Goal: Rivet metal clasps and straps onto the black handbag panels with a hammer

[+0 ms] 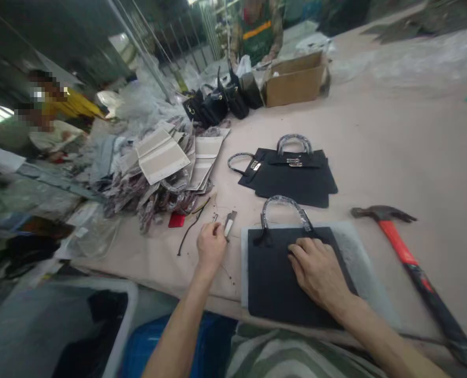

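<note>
A flat black handbag panel (280, 283) lies on a pale sheet (359, 252) at the table's front edge. Its arched handle (282, 199) is wrapped in clear plastic and points away from me. My right hand (315, 265) rests on the panel below the handle's right end, its fingers curled and drawn together; whatever may be between them is hidden. To the left of the panel, my left hand (212, 244) is closed near the table top. A small metallic tip shows above its fingers, too small to name. Just beside that hand lies a small flat metal blade-like tool (230, 223).
A claw hammer (398, 241) lies right of the panel. Beyond are more black handbag panels (296, 178), finished-looking black bags (225, 100) and a cardboard box (296, 79). Beige pieces (162, 155) are heaped left, near a black cord (188, 233). A white bin (133, 299) stands below; people are behind.
</note>
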`<state>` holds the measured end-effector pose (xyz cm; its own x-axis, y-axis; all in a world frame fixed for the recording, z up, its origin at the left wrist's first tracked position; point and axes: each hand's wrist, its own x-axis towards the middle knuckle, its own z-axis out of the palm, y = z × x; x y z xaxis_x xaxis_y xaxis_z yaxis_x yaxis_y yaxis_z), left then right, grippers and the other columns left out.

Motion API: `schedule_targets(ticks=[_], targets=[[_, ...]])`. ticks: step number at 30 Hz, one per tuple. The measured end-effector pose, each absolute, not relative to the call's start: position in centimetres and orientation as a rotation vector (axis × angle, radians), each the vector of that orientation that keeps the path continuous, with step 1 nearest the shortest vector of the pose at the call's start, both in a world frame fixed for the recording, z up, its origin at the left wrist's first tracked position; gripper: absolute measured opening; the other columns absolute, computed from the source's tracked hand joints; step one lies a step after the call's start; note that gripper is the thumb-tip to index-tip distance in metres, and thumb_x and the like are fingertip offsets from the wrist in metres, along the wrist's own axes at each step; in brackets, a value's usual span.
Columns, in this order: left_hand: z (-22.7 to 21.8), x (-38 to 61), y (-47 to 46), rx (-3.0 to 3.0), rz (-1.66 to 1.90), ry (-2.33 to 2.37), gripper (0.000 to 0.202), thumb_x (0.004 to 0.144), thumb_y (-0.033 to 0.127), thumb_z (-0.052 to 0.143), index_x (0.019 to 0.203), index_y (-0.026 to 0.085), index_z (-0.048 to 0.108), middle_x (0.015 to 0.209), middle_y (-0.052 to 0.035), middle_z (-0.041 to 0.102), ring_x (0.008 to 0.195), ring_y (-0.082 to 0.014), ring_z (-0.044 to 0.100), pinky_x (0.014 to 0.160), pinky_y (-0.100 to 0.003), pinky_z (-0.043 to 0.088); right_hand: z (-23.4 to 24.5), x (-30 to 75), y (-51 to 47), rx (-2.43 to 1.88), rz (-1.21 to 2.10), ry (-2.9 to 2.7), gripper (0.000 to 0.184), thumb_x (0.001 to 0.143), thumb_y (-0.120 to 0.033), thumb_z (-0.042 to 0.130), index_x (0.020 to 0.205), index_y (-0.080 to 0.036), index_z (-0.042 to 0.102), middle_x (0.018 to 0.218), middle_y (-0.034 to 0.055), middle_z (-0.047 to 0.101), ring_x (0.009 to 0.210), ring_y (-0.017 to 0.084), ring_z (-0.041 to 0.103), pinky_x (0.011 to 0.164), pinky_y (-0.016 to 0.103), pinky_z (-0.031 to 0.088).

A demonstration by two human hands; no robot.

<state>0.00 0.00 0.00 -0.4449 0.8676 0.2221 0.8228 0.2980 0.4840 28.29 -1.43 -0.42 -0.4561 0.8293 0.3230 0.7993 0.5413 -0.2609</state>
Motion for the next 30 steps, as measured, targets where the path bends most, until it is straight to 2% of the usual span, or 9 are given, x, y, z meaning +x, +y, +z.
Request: schedule_targets(ticks=[6, 10, 14, 20, 24, 27, 30], targets=[[1.2, -4.4, 1.1, 1.508, 0.476, 2.427, 0.020, 0.085, 0.029, 0.058, 0.087, 0.017, 0.074, 0.085, -0.0077, 0.075, 0.082, -0.0215, 0.067, 0.076, -0.029, 0.046, -0.6, 28.4, -1.4, -1.320, 0.119, -2.357, 0.012, 0.094, -0.021, 0.056, 0.095, -0.018, 0.067, 0.093, 0.0078, 0.062, 0.086, 0.023, 0.048, 0.074, 0.036, 0.032], [1.0, -2.6, 2.2, 1.573, 0.341, 2.322, 0.015, 0.080, 0.031, 0.064, 0.083, 0.019, 0.074, 0.081, -0.0063, 0.075, 0.080, -0.0210, 0.067, 0.072, -0.029, 0.045, -0.6, 28.4, -1.3, -1.326, 0.114, -2.344, 0.013, 0.095, -0.021, 0.055, 0.094, -0.018, 0.067, 0.091, 0.0077, 0.062, 0.085, 0.023, 0.048, 0.074, 0.036, 0.031], [0.8, -0.2, 2.4, 1.628, 0.165, 2.290, 0.017, 0.081, 0.033, 0.062, 0.083, 0.021, 0.074, 0.085, -0.0082, 0.075, 0.084, -0.0240, 0.068, 0.072, -0.031, 0.045, -0.7, 28.5, -1.4, -1.313, 0.100, -2.323, 0.012, 0.094, -0.020, 0.055, 0.094, -0.018, 0.067, 0.091, 0.0074, 0.062, 0.084, 0.022, 0.047, 0.074, 0.036, 0.031], [0.2, 0.0, 1.2, 1.674, 0.223, 2.300, 0.021, 0.087, 0.028, 0.055, 0.091, 0.022, 0.074, 0.096, -0.0090, 0.076, 0.094, -0.0246, 0.068, 0.081, -0.032, 0.046, -0.8, 28.5, -1.4, -1.324, 0.129, -2.317, 0.012, 0.094, -0.020, 0.055, 0.094, -0.018, 0.067, 0.091, 0.0075, 0.061, 0.086, 0.023, 0.048, 0.074, 0.036, 0.032], [-0.5, -0.9, 1.8, 1.599, 0.221, 2.404, 0.022, 0.082, 0.033, 0.063, 0.097, 0.020, 0.071, 0.101, -0.0116, 0.074, 0.097, -0.0266, 0.067, 0.082, -0.033, 0.047, -0.8, 28.5, -1.3, -1.332, 0.139, -2.307, 0.012, 0.094, -0.020, 0.055, 0.094, -0.018, 0.067, 0.091, 0.0075, 0.062, 0.086, 0.023, 0.048, 0.074, 0.036, 0.032], [-0.7, -1.4, 3.1, 1.462, 0.189, 2.365, 0.018, 0.072, 0.031, 0.071, 0.085, 0.019, 0.069, 0.092, -0.0117, 0.073, 0.096, -0.0284, 0.067, 0.078, -0.033, 0.046, -0.7, 28.4, -1.5, -1.355, 0.140, -2.315, 0.011, 0.094, -0.021, 0.056, 0.094, -0.018, 0.067, 0.092, 0.0074, 0.062, 0.086, 0.023, 0.048, 0.075, 0.036, 0.032], [-0.6, -2.0, 4.5, 1.347, 0.217, 2.303, 0.013, 0.060, 0.022, 0.075, 0.064, 0.018, 0.063, 0.068, -0.0081, 0.068, 0.086, -0.0283, 0.067, 0.071, -0.030, 0.044, -0.6, 28.4, -1.7, -1.369, 0.154, -2.329, 0.010, 0.093, -0.021, 0.057, 0.095, -0.018, 0.067, 0.093, 0.0074, 0.062, 0.088, 0.023, 0.048, 0.076, 0.036, 0.032]])
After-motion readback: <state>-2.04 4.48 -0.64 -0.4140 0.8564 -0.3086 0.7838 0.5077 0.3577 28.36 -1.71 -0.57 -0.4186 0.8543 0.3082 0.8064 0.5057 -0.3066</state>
